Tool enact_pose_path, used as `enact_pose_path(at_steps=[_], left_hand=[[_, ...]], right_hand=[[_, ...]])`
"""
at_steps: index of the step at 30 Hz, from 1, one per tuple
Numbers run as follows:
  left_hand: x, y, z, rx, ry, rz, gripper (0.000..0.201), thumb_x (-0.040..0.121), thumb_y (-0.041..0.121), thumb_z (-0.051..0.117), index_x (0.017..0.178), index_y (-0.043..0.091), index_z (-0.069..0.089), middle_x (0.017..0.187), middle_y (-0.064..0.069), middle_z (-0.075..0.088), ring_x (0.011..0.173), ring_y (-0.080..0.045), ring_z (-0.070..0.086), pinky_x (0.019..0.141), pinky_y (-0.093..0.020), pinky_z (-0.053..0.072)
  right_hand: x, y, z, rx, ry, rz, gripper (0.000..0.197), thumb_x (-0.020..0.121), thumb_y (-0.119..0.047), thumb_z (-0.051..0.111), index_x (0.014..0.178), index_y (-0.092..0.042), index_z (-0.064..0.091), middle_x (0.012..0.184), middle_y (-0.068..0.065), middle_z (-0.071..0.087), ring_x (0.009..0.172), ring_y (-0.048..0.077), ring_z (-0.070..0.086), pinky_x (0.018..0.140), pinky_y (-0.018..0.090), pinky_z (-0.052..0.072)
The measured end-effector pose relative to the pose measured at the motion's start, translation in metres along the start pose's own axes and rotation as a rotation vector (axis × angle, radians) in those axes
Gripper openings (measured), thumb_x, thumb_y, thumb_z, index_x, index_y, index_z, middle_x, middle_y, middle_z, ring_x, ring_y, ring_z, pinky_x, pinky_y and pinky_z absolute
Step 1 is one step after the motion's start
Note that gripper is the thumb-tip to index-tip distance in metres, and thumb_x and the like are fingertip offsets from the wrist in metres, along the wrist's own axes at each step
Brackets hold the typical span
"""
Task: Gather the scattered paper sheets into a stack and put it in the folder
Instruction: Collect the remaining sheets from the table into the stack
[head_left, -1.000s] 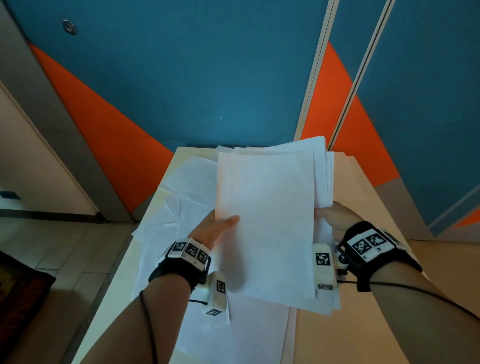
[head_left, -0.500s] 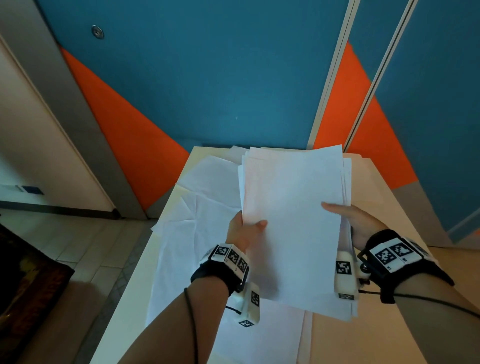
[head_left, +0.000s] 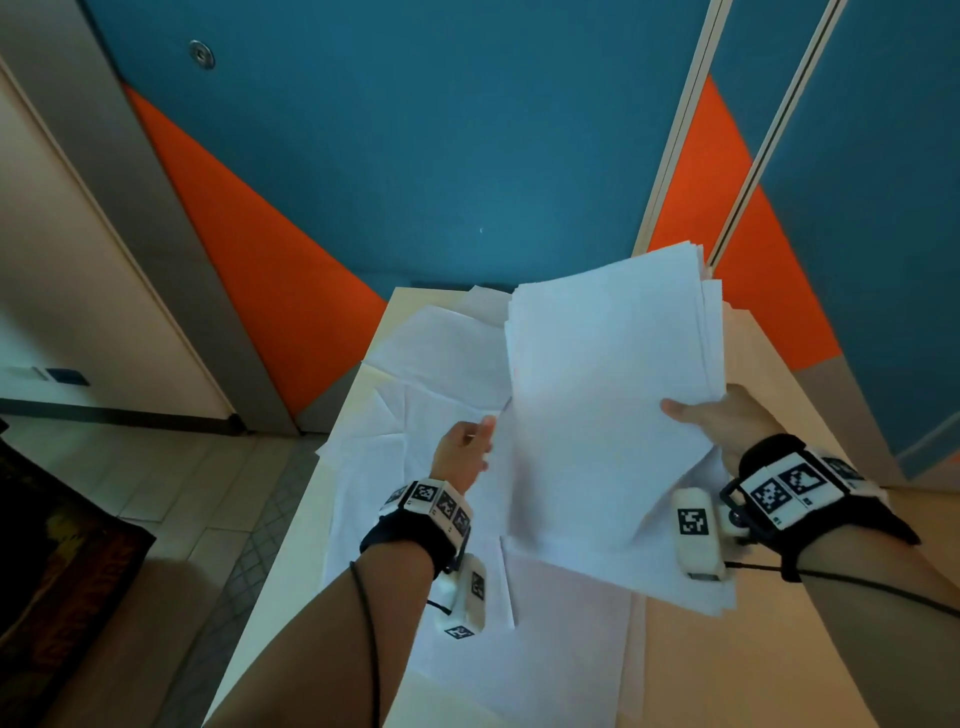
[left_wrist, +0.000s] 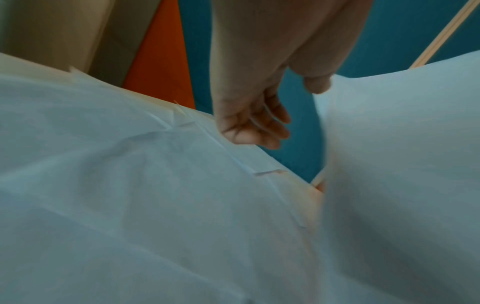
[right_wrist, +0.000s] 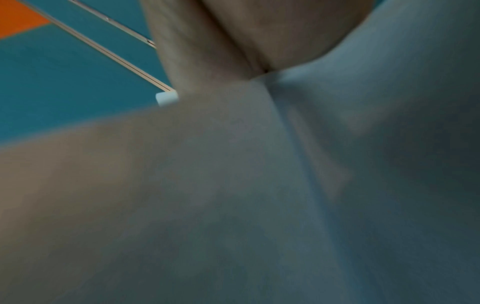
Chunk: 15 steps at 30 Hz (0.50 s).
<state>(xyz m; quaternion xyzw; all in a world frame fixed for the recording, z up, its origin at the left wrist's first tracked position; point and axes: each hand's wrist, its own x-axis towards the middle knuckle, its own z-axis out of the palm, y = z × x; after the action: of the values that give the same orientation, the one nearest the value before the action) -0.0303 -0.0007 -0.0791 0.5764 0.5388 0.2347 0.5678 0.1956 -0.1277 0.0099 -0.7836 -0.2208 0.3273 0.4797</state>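
A stack of white paper sheets (head_left: 608, 415) is held up above the table, tilted to the right. My right hand (head_left: 711, 421) grips its right edge, thumb on top and fingers hidden underneath. In the right wrist view the blurred paper stack (right_wrist: 363, 144) fills the picture below the right hand (right_wrist: 233, 41). My left hand (head_left: 462, 452) hangs just left of the stack with loosely curled fingers that hold nothing. In the left wrist view, the left hand (left_wrist: 254, 123) hovers over loose creased sheets (left_wrist: 130, 185). More loose sheets (head_left: 431, 374) lie spread on the table. I cannot make out a folder.
The narrow beige table (head_left: 779, 649) runs away from me to a blue and orange wall (head_left: 467, 156). Tiled floor (head_left: 182, 493) lies to the left of the table. A dark object (head_left: 57, 597) sits at the lower left.
My left hand has let go of the stack's left edge and moved slightly left. The stack now hangs from my right hand alone and has tilted to the right.
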Motion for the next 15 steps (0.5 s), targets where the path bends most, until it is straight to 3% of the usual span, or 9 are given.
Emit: enact_pose_path(at_steps=[2,5,9,11,13,15], left_hand=[[0.013,-0.016,-0.022,0.213,0.131,-0.057,0.033,0.092,0.034,0.054,0.107,0.005,0.060,0.111,-0.015,0.065,0.103,-0.031,0.061,0.084,-0.031,0.048],[0.025,-0.039,-0.047,0.397,0.255,-0.213,0.044,0.089,0.032,0.059,0.123,0.005,0.055,0.130,-0.016,0.053,0.119,-0.034,0.051,0.099,-0.039,0.040],[0.021,-0.046,-0.050,0.602,0.254,-0.381,0.078,0.082,0.047,0.063,0.138,0.002,0.031,0.139,-0.015,0.035,0.129,-0.032,0.037,0.104,-0.044,0.034],[0.024,-0.049,-0.044,0.656,0.248,-0.383,0.088,0.079,0.048,0.066,0.139,-0.001,0.025,0.139,-0.015,0.034,0.131,-0.030,0.036,0.104,-0.042,0.035],[0.033,-0.050,-0.039,0.638,0.264,-0.418,0.090,0.078,0.045,0.069,0.139,-0.003,0.023,0.139,-0.014,0.035,0.132,-0.028,0.037,0.103,-0.041,0.038],[0.041,-0.052,-0.034,0.563,0.261,-0.376,0.074,0.084,0.037,0.064,0.138,0.001,0.029,0.139,-0.012,0.042,0.130,-0.027,0.042,0.104,-0.039,0.040]], right_hand=[[0.005,-0.005,-0.007,-0.020,0.072,-0.028,0.042,0.082,-0.011,0.069,0.120,0.002,0.056,0.122,0.017,0.061,0.114,0.034,0.057,0.102,0.045,0.042],[0.008,-0.006,-0.016,-0.027,0.153,-0.031,0.046,0.081,-0.013,0.070,0.122,0.000,0.056,0.124,0.016,0.061,0.115,0.033,0.056,0.103,0.048,0.041],[0.009,0.003,-0.018,0.004,0.183,0.003,0.050,0.079,-0.015,0.073,0.123,-0.002,0.055,0.118,0.010,0.062,0.112,0.031,0.057,0.102,0.049,0.042],[0.008,0.009,-0.019,-0.013,0.188,0.021,0.050,0.078,-0.015,0.074,0.122,-0.003,0.055,0.115,0.008,0.062,0.110,0.031,0.057,0.101,0.050,0.042],[0.007,0.010,-0.020,-0.031,0.199,0.049,0.054,0.077,-0.017,0.075,0.124,-0.004,0.053,0.119,0.012,0.062,0.112,0.032,0.057,0.101,0.050,0.043],[0.008,0.010,-0.021,-0.063,0.207,0.064,0.055,0.078,-0.018,0.074,0.125,-0.003,0.052,0.121,0.012,0.061,0.114,0.033,0.056,0.102,0.049,0.042]])
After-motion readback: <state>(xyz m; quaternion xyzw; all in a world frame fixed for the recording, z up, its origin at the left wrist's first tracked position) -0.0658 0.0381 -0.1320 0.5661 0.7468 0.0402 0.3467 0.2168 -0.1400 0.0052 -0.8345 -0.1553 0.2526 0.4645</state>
